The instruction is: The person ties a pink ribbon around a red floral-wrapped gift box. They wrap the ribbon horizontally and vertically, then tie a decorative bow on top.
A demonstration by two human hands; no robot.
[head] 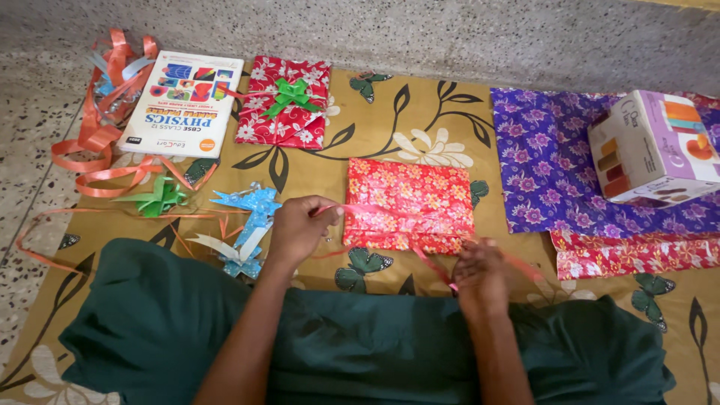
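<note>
The left hand [300,229] pinches a thin red ribbon [420,259] between closed fingers, and the right hand [480,274] grips the same ribbon lower down. The ribbon runs across the red flowered parcel [409,199] lying on the patterned mat [420,112] just beyond both sets of fingers. Blue bows [251,217] lie left of the left fingers; purple wrapping paper [540,165] lies beyond the right.

Both hands pinch a thin red ribbon [390,214] that runs across a red floral wrapped parcel [410,202]: the left hand [300,229] just left of it, the right hand [480,274] at its near right corner. Beyond the left hand lie 1 wrapped parcel with a green bow [289,101], a book [181,101] and loose bows. Beyond the right hand, a box [652,146] rests on purple floral paper [544,161].
</note>
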